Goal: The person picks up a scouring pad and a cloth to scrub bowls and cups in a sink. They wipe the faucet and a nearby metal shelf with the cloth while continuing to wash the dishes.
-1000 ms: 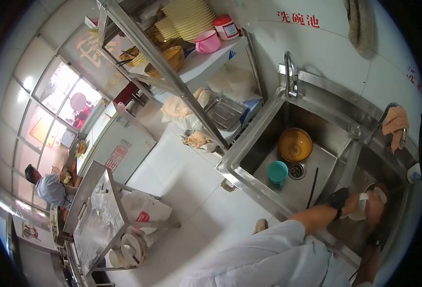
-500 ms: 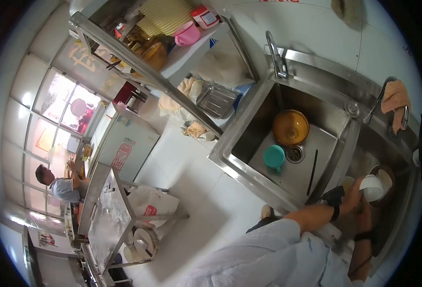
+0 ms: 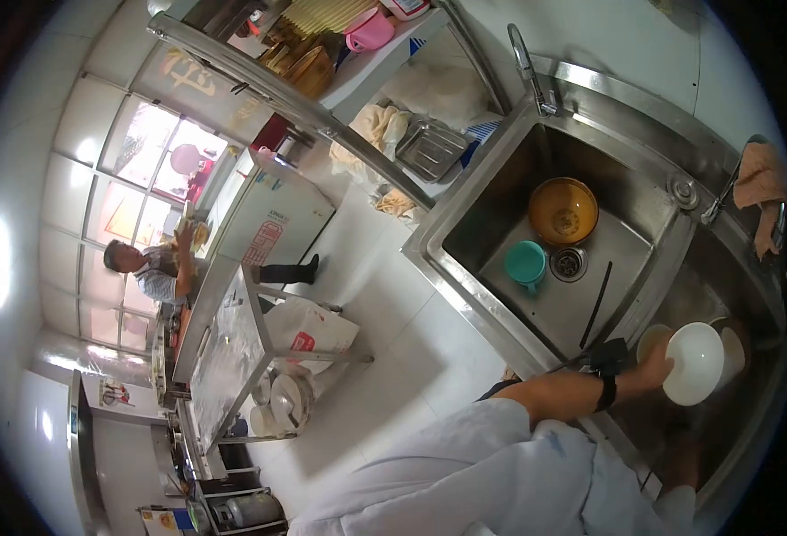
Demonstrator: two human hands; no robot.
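Double sink (image 3: 474, 308), stainless steel, two basins. Left basin (image 3: 491, 223): one amber bowl (image 3: 563, 211), mouth up, small marks on its bottom; one turquoise cup (image 3: 525, 264) with handle, just beside it; one long dark stick (image 3: 596, 305), lying past the round drain (image 3: 568, 263). Right basin (image 3: 741, 277), murky within: pale bowls or dishes close around the white bowl (image 3: 693, 364), partly hidden. Shelf rack (image 3: 241, 73), metal: yellow plates (image 3: 322, 16), stacked; amber-brown bowls (image 3: 308, 73); pink cup (image 3: 369, 31); below, a rectangular metal tray (image 3: 432, 150).

White bowl: round, plain, glossy, held tilted over the right basin. Left hand (image 3: 654, 364): fingers closed on its edge; black band at the wrist. Right hand (image 3: 681, 454): low in the right basin, dim, apart from the white bowl; finger state cannot be told.

Room: white tiled floor (image 3: 384, 357); pale wall behind the sink; white chest (image 3: 277, 219) with red marking; steel table (image 3: 228, 366), whitish smears on top; another person (image 3: 157, 272) beyond it, in a light top; peach cloth (image 3: 762, 174), draped over the right-hand faucet.
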